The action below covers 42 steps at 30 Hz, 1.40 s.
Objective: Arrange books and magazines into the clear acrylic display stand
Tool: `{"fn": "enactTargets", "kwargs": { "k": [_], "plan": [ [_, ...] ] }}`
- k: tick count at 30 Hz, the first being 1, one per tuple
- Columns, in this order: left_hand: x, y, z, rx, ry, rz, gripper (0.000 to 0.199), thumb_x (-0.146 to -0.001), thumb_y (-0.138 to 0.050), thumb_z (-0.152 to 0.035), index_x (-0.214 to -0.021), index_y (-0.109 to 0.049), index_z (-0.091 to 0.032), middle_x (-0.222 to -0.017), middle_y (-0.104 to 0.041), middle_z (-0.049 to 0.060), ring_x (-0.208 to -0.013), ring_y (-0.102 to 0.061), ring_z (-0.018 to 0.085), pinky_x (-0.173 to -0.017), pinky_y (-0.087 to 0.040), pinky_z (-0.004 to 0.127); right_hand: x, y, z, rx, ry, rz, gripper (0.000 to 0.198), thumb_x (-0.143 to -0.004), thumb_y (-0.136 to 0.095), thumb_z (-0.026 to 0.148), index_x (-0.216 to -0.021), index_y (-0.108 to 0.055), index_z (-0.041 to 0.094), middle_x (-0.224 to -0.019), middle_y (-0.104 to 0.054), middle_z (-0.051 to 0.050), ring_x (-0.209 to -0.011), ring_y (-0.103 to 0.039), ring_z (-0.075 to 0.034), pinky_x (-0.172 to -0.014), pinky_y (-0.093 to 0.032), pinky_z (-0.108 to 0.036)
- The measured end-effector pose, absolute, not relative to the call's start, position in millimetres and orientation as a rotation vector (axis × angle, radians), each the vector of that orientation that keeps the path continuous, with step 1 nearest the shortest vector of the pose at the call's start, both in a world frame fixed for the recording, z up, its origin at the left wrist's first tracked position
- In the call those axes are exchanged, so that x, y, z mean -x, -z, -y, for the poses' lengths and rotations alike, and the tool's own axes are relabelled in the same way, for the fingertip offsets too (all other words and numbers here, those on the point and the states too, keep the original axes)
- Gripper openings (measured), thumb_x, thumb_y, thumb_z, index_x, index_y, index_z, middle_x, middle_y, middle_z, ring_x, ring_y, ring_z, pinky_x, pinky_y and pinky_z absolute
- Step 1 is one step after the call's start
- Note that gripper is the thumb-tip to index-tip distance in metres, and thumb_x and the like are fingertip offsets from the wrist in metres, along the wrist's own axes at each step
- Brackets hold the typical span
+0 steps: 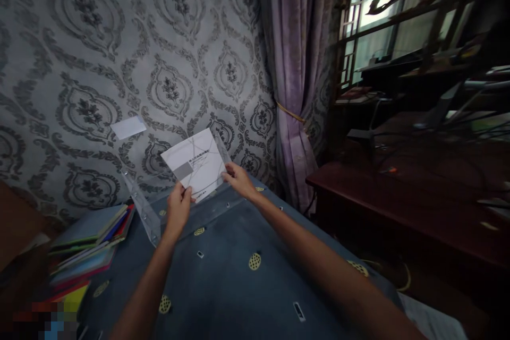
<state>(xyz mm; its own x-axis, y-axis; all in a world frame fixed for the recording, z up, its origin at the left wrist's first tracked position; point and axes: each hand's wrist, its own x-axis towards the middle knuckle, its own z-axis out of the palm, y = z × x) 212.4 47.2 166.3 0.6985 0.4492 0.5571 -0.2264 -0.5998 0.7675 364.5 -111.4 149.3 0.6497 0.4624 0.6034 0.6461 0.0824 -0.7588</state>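
Observation:
A white booklet (204, 166), with dark print and a grey block on its cover, is tilted up in front of me. My left hand (178, 206) grips its lower left corner, thumb over the front. At the right edge, my right hand (239, 180) pinches it between thumb and fingers. Just behind and below stands a clear plastic holder (139, 207) on the blue cloth (223, 287) printed with yellow pineapples. The booklet and my hands cover part of that holder.
Several books and folders (85, 249) lie stacked at the left. Patterned wallpaper (171, 85) rises behind, with a small white card (128, 127) against it. A tied purple curtain (297, 85) hangs right of centre. Further right is a dark red desk (398, 202) with cables.

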Motion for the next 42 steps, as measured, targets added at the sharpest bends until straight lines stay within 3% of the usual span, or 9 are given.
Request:
{"fn": "enactTargets", "kwargs": {
  "k": [8,14,18,23,29,36,42],
  "plan": [
    [-236.6,-138.7,-39.3,-2.061,-0.864,-0.183,0.028,-0.083,-0.052,-0.033,-0.103,-0.063,-0.016,-0.078,-0.067,0.002,-0.059,-0.060,0.015,-0.061,-0.050,0.027,-396.8,-129.0,126.7,1.772,0.156,0.944,0.002,-0.074,-0.056,0.018,-0.073,-0.057,0.018,-0.067,-0.059,0.002,-0.067,-0.053,-0.015,-0.065,-0.040,-0.025],
    [-242.2,-117.8,-49.1,-2.169,-0.774,-0.281,0.027,-0.086,-0.047,-0.026,-0.104,-0.063,-0.015,-0.082,-0.069,0.003,-0.064,-0.062,0.015,-0.065,-0.052,0.028,-404.1,-127.9,135.5,1.959,0.161,1.022,0.010,-0.070,-0.059,0.013,-0.062,-0.061,0.017,-0.062,-0.062,0.000,-0.066,-0.054,-0.016,-0.064,-0.037,-0.024],
    [-241.7,-113.2,-53.1,-2.221,-0.780,-0.304,0.025,-0.083,-0.049,-0.025,-0.099,-0.066,-0.015,-0.083,-0.070,0.005,-0.073,-0.063,0.018,-0.068,-0.052,0.029,-403.1,-130.3,135.5,1.989,0.177,1.067,0.010,-0.071,-0.059,0.012,-0.067,-0.067,0.017,-0.068,-0.069,-0.003,-0.068,-0.059,-0.018,-0.063,-0.039,-0.024],
    [-240.6,-112.4,-46.2,-2.288,-0.794,-0.313,0.031,-0.085,-0.047,-0.026,-0.107,-0.066,-0.014,-0.095,-0.073,0.009,-0.081,-0.065,0.021,-0.074,-0.051,0.032,-402.6,-130.4,133.1,1.954,0.223,1.050,0.015,-0.072,-0.056,0.010,-0.075,-0.068,0.018,-0.069,-0.070,-0.002,-0.067,-0.062,-0.018,-0.060,-0.040,-0.023],
    [-230.5,-142.6,-36.4,-2.370,-0.908,-0.277,0.030,-0.090,-0.045,-0.033,-0.099,-0.067,-0.015,-0.086,-0.072,0.007,-0.079,-0.063,0.021,-0.073,-0.046,0.029,-394.0,-143.1,131.2,1.825,0.289,0.982,0.014,-0.079,-0.052,0.014,-0.081,-0.065,0.018,-0.070,-0.068,-0.001,-0.068,-0.062,-0.017,-0.067,-0.045,-0.025],
    [-236.1,-213.5,-44.4,-2.276,-1.165,-0.109,0.030,-0.091,-0.045,-0.041,-0.095,-0.063,-0.017,-0.076,-0.064,0.001,-0.072,-0.056,0.016,-0.068,-0.044,0.025,-388.9,-208.5,122.9,1.439,0.475,0.972,0.013,-0.084,-0.053,0.028,-0.085,-0.062,0.020,-0.076,-0.065,0.000,-0.074,-0.060,-0.017,-0.071,-0.048,-0.028],
    [-250.4,-209.9,-57.8,-2.204,-1.164,-0.104,0.027,-0.091,-0.046,-0.038,-0.096,-0.062,-0.017,-0.075,-0.060,0.000,-0.068,-0.053,0.015,-0.065,-0.045,0.024,-390.0,-227.2,123.0,1.489,0.475,1.017,0.010,-0.080,-0.053,0.023,-0.084,-0.062,0.020,-0.074,-0.064,-0.001,-0.075,-0.062,-0.018,-0.072,-0.048,-0.029]
  ]
}}
